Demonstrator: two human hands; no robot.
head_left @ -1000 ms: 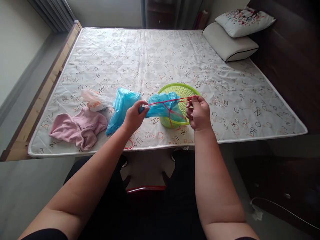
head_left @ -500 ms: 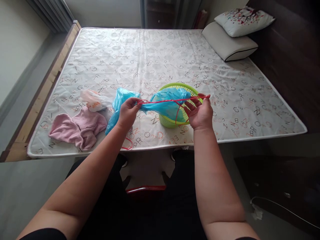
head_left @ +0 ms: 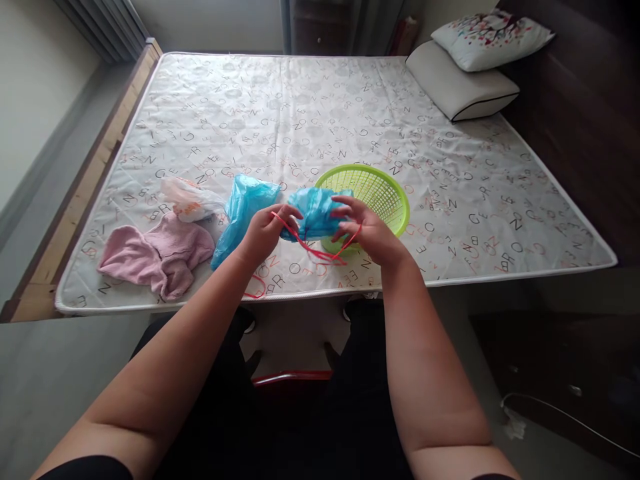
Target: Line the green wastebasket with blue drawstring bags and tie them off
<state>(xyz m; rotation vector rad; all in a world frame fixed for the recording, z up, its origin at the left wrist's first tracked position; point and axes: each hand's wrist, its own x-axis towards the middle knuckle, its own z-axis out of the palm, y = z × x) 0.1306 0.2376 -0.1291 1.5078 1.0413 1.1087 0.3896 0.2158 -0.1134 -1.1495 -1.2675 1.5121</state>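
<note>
A crumpled blue plastic bag (head_left: pixel 315 205) with a red drawstring (head_left: pixel 320 253) is bunched between my hands above the mattress. My left hand (head_left: pixel 270 230) is closed on its gathered left end, and the drawstring runs out from those fingers. My right hand (head_left: pixel 367 230) curls its fingers round the bag's right side; a loop of the drawstring hangs slack below and reaches this hand. Right behind is a light-green plastic basket (head_left: pixel 383 193), partly covered by the bag and my right hand. A second blue plastic bag (head_left: pixel 250 193) lies just left, partly behind my left hand.
On the mattress (head_left: pixel 240 120), a pink cloth (head_left: pixel 150 257) and a white-and-orange plastic bag (head_left: pixel 190 200) lie to the left. A patterned pillow (head_left: pixel 493 43) rests on a plain pillow (head_left: pixel 460 83) at the far right. A wooden bed frame (head_left: pixel 127 107) edges the left side.
The right hand has moved left and closer to the left hand. The stretched drawstring has gone slack, and the bag is bunched up, leaving the basket's opening more visible.
</note>
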